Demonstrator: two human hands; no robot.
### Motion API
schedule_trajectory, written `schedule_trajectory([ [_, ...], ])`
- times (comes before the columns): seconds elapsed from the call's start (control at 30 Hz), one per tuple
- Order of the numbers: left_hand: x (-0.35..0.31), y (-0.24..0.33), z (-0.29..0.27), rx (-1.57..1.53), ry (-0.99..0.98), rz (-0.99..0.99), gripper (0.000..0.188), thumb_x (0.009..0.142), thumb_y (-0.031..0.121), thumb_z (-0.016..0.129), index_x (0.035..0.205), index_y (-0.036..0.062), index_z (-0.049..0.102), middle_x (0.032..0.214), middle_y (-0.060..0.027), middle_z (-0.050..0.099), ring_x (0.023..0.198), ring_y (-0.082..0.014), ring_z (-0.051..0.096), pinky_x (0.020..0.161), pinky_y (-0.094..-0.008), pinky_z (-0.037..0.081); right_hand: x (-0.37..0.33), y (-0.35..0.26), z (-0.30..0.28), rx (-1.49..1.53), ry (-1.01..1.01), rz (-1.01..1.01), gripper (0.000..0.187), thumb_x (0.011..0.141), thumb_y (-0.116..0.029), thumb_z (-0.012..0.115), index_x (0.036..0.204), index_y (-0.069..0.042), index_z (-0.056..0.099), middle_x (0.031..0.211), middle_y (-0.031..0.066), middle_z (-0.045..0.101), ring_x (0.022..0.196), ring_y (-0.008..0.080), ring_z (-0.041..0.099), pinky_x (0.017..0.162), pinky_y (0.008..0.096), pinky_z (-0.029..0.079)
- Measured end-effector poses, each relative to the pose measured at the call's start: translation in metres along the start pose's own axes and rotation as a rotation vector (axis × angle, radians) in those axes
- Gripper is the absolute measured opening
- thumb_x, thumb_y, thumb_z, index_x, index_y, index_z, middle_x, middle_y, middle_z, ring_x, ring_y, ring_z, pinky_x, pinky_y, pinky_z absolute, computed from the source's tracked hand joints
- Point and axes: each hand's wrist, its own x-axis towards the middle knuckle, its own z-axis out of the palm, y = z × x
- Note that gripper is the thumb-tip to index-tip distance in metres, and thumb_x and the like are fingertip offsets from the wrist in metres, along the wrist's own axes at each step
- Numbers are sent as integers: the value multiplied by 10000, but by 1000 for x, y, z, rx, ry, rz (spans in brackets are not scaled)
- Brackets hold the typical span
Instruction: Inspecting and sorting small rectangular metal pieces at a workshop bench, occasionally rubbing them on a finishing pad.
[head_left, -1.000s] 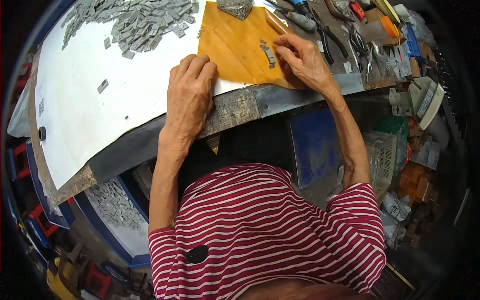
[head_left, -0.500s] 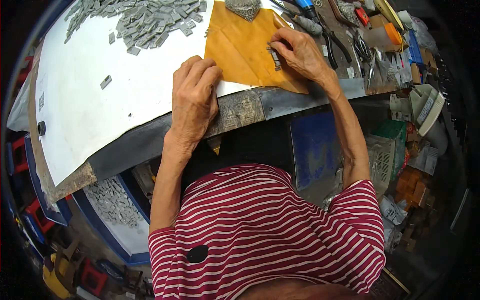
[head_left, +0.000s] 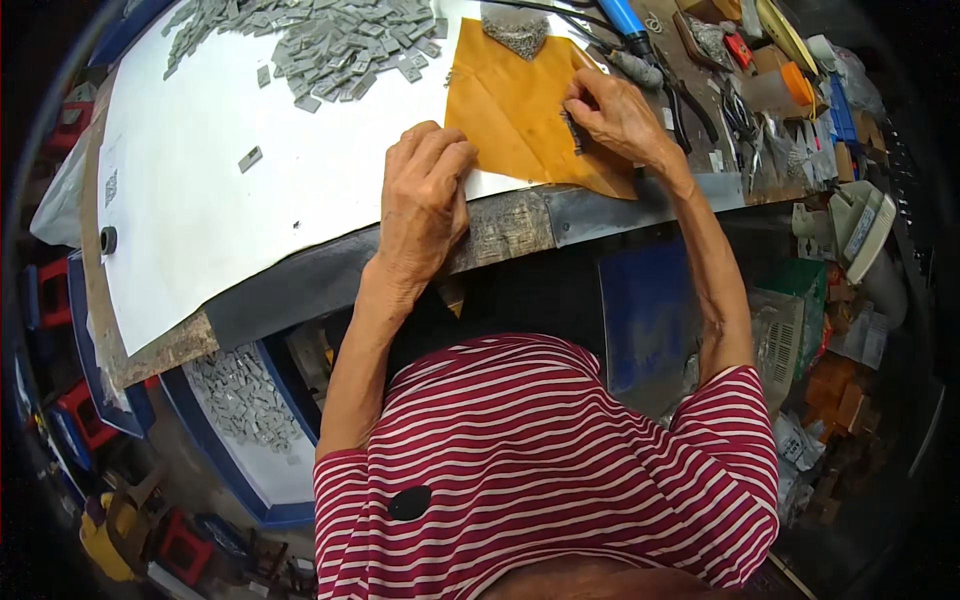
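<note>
My left hand (head_left: 425,195) rests at the front edge of the white-covered table, beside an orange sheet (head_left: 505,110). Its fingers are curled in, and anything inside them is hidden. On the right part of that sheet, my right hand (head_left: 622,118) is closed in a pinch; what its fingertips hold is too small to make out. Just under those fingertips lies a short row of small dark pieces (head_left: 573,134), partly covered by the hand. A large pile of small grey rectangular pieces (head_left: 350,45) spreads across the far side, with one lone piece (head_left: 250,159) nearer me.
A clear bag of tiny metal parts (head_left: 518,35) lies at the sheet's far edge. Black-handled pliers (head_left: 690,110) and a blue-handled tool (head_left: 625,18) are right of it. Below the table at left stands a blue-rimmed tray (head_left: 285,515) with more grey pieces.
The whole view has shifted, so the table and both hands appear farther right and slightly lower. Both hands stay in nearly the same places on the table, still closed.
</note>
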Motion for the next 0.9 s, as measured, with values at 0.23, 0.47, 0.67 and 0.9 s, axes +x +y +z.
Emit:
schedule_trajectory([
  [0.23, 1, 3, -3, -36, 16, -41, 235, 620, -119, 567, 819, 5, 551, 864, -103, 566, 890, -289, 522, 782, -352, 408, 2, -3, 2, 5, 24, -70, 154, 764, -151, 495, 784, 0, 474, 707, 160, 525, 675, 323, 530, 621, 386, 419],
  [0.47, 1, 5, -6, -87, 26, -90, 200, 641, -113, 578, 809, -8, 558, 826, -111, 567, 842, -291, 526, 751, -353, 420, 9, 7, 12, -92, 76, -233, 134, 749, -127, 497, 762, 3, 470, 706, 160, 518, 687, 334, 524, 617, 401, 407],
  [0.67, 5, -2, 3, -136, 57, -38, 188, 624, -99, 534, 781, 4, 527, 789, -119, 541, 781, -303, 507, 702, -365, 404, 3, 15, 0, 130, 23, -40, 97, 783, -109, 509, 810, -15, 507, 657, 49, 509, 599, 139, 507, 546, 284, 410],
  [0.9, 2, -3, -16, -64, 71, -109, 227, 656, -123, 555, 851, -8, 574, 845, -113, 584, 845, -281, 538, 717, -337, 445, 1, -1, -11, 431, 93, 69, 98, 789, -66, 540, 852, 8, 546, 708, -16, 503, 650, 51, 467, 586, 199, 393],
])
